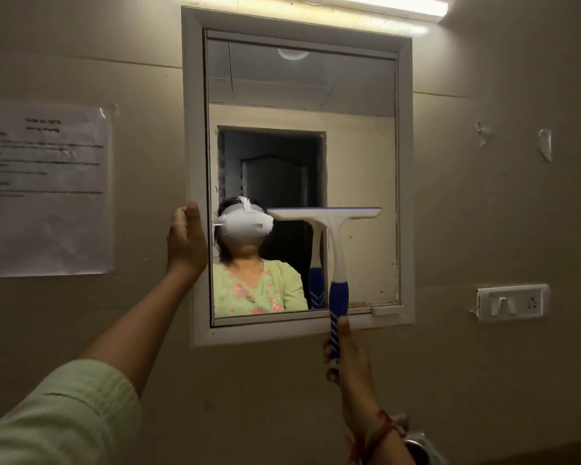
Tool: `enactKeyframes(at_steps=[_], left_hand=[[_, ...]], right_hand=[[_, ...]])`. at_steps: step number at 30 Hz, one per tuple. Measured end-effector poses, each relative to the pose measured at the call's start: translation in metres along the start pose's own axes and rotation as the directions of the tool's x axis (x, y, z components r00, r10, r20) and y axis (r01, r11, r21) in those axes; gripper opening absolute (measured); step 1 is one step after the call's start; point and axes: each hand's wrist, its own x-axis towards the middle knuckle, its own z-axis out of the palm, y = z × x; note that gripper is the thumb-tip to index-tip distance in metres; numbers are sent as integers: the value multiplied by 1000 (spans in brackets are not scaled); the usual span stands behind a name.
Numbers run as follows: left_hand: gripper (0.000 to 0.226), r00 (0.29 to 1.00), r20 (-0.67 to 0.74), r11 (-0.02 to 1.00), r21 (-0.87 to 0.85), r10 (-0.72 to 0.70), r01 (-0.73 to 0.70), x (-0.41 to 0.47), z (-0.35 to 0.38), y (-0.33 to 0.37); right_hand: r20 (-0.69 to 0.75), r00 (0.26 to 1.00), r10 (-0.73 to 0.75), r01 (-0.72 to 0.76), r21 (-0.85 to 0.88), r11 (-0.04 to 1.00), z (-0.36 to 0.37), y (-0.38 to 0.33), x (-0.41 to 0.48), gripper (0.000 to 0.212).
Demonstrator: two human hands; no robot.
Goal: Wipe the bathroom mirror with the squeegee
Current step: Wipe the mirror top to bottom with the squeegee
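The mirror [356, 156] hangs on the wall in a white frame [405, 182]. A white squeegee [334, 250] with a blue handle stands upright against the glass, its blade level at about mid-height on the right half. My right hand [348, 355] grips the bottom of the blue handle, just below the frame's lower edge. My left hand [186, 241] rests flat against the frame's left side, fingers up, holding nothing. The glass reflects a person in a light green top wearing a headset.
A printed paper sheet [44, 189] is taped to the wall left of the mirror. A switch and socket plate [512, 302] sits to the lower right. A tube light [383, 6] runs above the frame. Part of a metal tap [416, 441] shows at the bottom.
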Motion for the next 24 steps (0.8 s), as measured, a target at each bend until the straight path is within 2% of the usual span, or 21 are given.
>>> enactKeyframes(at_steps=[7,14,20,24], left_hand=[[37,1000,-8,1000,13,-9,9,0,0,-3],[29,1000,0,999,26,-28,28,-2,-1,3],[29,999,1,997,60,-41,41,-4,0,3],[29,998,4,997,51,-60,60,-4,0,5]], right_hand=[[45,991,-127,124,47,991,7,-31,20,48],[14,1000,21,-21,32,999,-7,16,-13,52],[40,996,-82,78,98,992,7,-21,0,46],[20,998,-67,66,57,996,1,2,-4,43]])
